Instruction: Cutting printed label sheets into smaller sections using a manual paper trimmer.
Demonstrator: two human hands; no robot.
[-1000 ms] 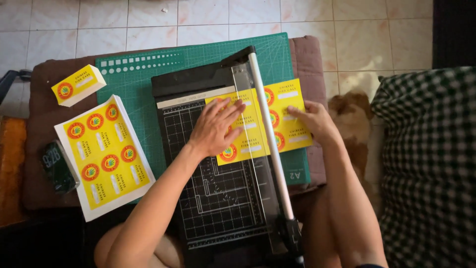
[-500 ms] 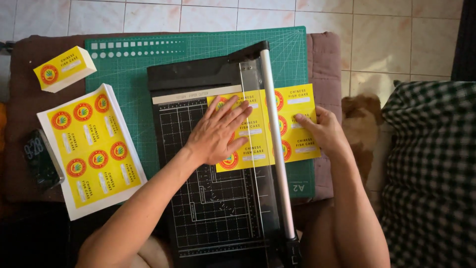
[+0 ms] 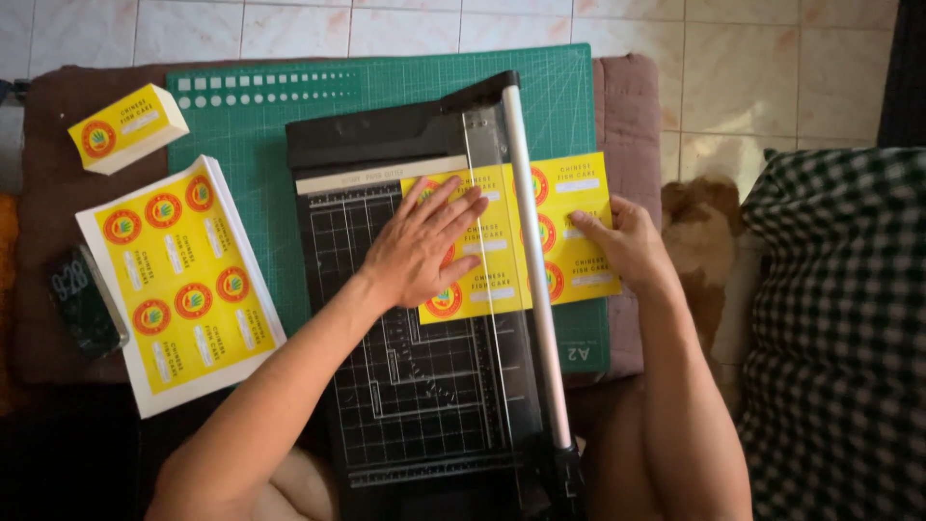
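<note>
Left hand (image 3: 417,253) flat, fingers spread on glossy yellow label sheet (image 3: 482,256) lying across black gridded paper trimmer (image 3: 405,386), right hand (image 3: 627,246) fingers pressed together on sheet's right part, green cutting mat (image 3: 251,125) beneath, stack of label sheets (image 3: 178,280) at left.

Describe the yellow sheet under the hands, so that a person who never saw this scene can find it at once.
Find the black paper cutter on the green mat. Across its top, under the long grey blade arm, lies the yellow sheet; the left hand presses it flat and the right hand holds its right edge. Unlike the stack left of the cutter, it has no white border.
</note>
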